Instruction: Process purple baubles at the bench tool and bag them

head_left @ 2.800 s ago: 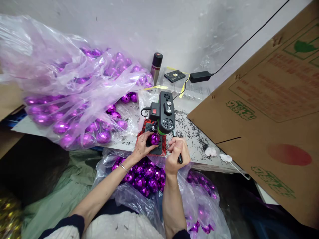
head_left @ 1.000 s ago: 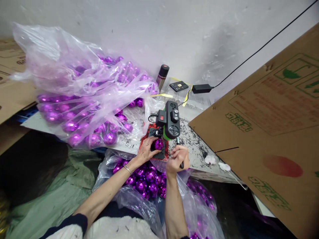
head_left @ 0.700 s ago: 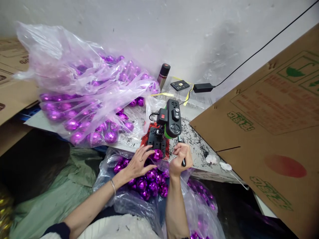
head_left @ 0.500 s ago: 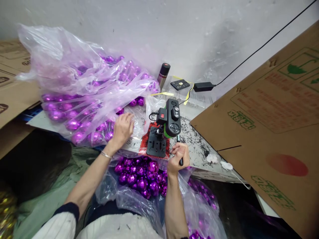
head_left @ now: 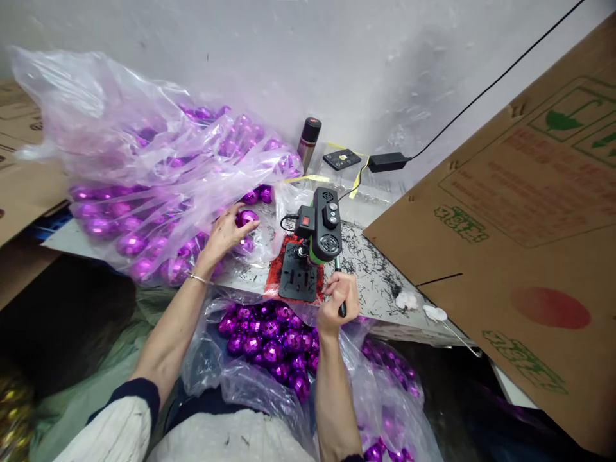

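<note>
My left hand [head_left: 226,232] is at the mouth of the clear bag on the table, its fingers and thumb round a shiny purple ball ornament [head_left: 247,219]. More purple balls lie beside it under the plastic. My right hand [head_left: 339,298] is wrapped round the black-gripped lever [head_left: 342,309] of a small black bench press [head_left: 327,224] with a red switch. The press's slotted black base plate [head_left: 297,276] is bare and rests on a red patch. Just below the table edge, an open plastic bag holds many faceted purple balls [head_left: 272,351].
A large clear bag [head_left: 144,154] of purple balls covers the table's left side. Behind the press stand a dark-capped bottle [head_left: 308,142], a phone [head_left: 341,159] and a power adapter [head_left: 387,162]. A big carton [head_left: 505,244] leans at right; black scraps litter the white tabletop [head_left: 366,276].
My left hand took a ball off the base plate and let it go over the lower bag. It then moved up left to another ball. My right hand stayed on the lever.
</note>
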{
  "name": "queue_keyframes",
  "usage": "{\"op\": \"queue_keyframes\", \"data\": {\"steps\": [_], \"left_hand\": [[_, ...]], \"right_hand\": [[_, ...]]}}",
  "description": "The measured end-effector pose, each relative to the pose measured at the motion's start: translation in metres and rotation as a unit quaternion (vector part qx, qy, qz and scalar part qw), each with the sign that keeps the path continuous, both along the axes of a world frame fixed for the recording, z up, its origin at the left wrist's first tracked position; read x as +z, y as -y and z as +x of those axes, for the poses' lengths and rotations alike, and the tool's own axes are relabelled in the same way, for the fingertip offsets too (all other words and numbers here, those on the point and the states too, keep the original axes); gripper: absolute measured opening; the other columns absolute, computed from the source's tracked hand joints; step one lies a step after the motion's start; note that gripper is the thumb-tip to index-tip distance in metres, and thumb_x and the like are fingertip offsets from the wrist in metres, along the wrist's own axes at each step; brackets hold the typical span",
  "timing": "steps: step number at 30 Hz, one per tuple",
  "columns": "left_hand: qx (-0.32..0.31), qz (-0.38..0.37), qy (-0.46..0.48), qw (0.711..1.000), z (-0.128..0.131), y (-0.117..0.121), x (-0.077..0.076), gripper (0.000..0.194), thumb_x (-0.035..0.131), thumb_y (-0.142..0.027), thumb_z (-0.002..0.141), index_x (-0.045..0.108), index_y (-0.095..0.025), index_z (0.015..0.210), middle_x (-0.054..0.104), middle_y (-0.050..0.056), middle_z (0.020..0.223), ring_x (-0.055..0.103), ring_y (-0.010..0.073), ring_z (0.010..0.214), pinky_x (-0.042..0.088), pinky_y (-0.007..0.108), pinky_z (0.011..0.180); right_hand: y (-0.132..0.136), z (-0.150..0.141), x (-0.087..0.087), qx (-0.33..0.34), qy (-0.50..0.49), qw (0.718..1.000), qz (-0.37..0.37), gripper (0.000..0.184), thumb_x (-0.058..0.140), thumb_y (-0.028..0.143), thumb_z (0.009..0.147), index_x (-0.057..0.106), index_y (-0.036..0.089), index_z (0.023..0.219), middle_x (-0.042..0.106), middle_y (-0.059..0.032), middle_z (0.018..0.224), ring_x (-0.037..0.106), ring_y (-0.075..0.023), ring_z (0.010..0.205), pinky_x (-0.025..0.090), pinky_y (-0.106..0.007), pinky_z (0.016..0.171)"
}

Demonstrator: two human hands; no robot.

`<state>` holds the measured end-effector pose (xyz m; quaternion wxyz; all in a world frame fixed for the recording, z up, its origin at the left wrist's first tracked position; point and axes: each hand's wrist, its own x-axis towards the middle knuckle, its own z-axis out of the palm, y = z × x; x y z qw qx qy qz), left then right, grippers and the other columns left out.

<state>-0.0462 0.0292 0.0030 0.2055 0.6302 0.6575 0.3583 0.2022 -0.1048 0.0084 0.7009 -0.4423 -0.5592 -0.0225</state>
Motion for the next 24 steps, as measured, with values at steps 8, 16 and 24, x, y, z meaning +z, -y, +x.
{"op": "queue_keyframes", "data": {"steps": [8, 16, 24], "left_hand": [[0.005, -0.14, 0.55, 0.823, 0.033, 0.061, -0.004, 0.066, 0.064, -0.078, 0.097, 0.073, -0.014, 0.108, 0.077, 0.009, 0.091, 0.07, 0.0148, 0.069, 0.056, 0.022, 0.056], [-0.063, -0.308, 0.639, 0.702, 0.082, 0.117, -0.043, 0.047, 0.078, -0.064, 0.095, 0.073, -0.018, 0.105, 0.079, 0.007, 0.092, 0.077, 0.0155, 0.071, 0.061, 0.02, 0.056], [-0.073, -0.204, 0.525, 0.823, 0.094, 0.107, -0.067, 0.065, 0.076, -0.067, 0.094, 0.066, -0.028, 0.146, 0.08, 0.011, 0.129, 0.081, 0.0238, 0.102, 0.069, 0.033, 0.08]], "right_hand": [[0.002, 0.0, 0.014, -0.011, -0.01, 0.999, -0.032, 0.042, 0.047, 0.026, 0.11, 0.051, 0.023, 0.069, 0.056, 0.0031, 0.068, 0.057, -0.0127, 0.06, 0.044, -0.029, 0.055], [0.005, 0.001, 0.023, -0.009, -0.012, 0.999, -0.05, 0.044, 0.048, 0.028, 0.111, 0.051, 0.023, 0.068, 0.057, 0.0025, 0.067, 0.057, -0.0121, 0.06, 0.044, -0.029, 0.057], [0.006, 0.001, 0.027, 0.0, -0.007, 0.999, -0.048, 0.043, 0.047, 0.026, 0.111, 0.051, 0.023, 0.068, 0.056, 0.0029, 0.065, 0.057, -0.0123, 0.059, 0.045, -0.029, 0.057]]}}
